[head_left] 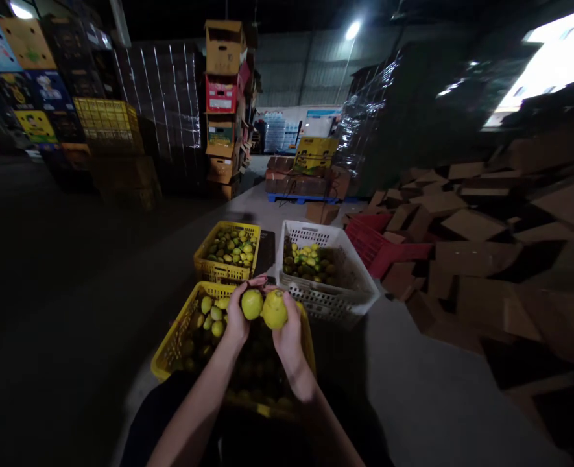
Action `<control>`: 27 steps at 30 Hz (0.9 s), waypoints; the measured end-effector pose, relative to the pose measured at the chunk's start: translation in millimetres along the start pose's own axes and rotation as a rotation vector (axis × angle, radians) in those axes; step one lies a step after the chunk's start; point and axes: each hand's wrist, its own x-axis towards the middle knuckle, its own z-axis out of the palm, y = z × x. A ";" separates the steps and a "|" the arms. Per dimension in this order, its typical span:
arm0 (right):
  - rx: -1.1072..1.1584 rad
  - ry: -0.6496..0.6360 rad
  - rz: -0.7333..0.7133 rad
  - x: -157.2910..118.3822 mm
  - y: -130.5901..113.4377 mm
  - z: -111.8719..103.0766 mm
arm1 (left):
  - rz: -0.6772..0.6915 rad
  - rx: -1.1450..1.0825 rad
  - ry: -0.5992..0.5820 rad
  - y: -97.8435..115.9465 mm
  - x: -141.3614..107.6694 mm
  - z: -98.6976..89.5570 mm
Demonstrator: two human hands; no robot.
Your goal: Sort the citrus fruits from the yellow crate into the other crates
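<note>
My left hand is closed round a greenish-yellow lemon. In my right hand sits a larger, yellower lemon, its knobbly end turned up. The two lemons are side by side, close together, above the near yellow crate. That crate holds many green and yellow lemons, partly hidden by my forearms and in shadow. Beyond it stand a smaller yellow crate full of lemons on the left and a white crate on the right, with lemons heaped toward its far left.
A dark flat object lies between the far crates. Flattened cardboard boxes and a red crate are piled on the right. Stacked cartons, wrapped pallets and a blue pallet stand farther back.
</note>
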 end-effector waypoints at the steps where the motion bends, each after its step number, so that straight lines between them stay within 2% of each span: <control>1: 0.006 0.004 0.012 1.4 2.0 -0.2 | -0.016 -0.023 -0.010 0.6 2.1 -0.4; 10: 0.135 0.090 0.175 13.9 22.2 -1.1 | -0.161 -0.219 0.134 -6.8 12.5 -8.1; 14: 0.148 0.039 0.214 20.2 31.2 -7.9 | -0.187 -0.312 0.163 -13.9 15.3 -11.0; 20: 0.136 0.034 0.248 23.2 37.1 -14.4 | -0.230 -0.343 0.278 -8.1 7.1 -0.7; 27: 0.136 0.080 0.230 16.9 35.1 -14.9 | -0.247 -0.340 0.282 -4.5 2.5 4.8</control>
